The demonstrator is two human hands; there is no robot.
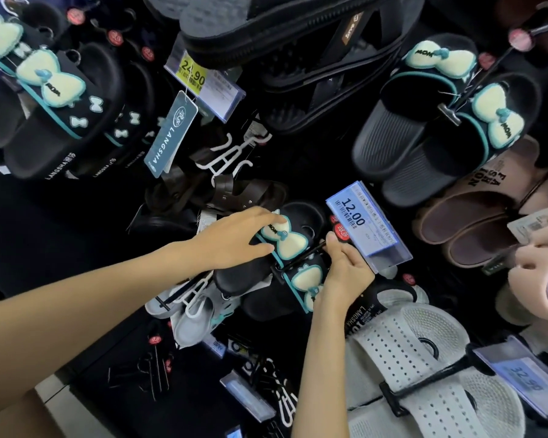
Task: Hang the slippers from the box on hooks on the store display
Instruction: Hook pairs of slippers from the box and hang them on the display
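The pair of black slippers (266,263) with pale bows sits mid-display on a black hook (301,257), just beside the 12.00 price tag (366,222). The left hand (234,238) lies flat on the upper bow, fingers straight; the right hand (345,267) pinches the hook's end

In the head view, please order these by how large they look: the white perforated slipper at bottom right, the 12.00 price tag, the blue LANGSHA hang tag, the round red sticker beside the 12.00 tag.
1. white perforated slipper
2. 12.00 price tag
3. LANGSHA hang tag, close to the price tag in looks, so this order is unsure
4. round red sticker
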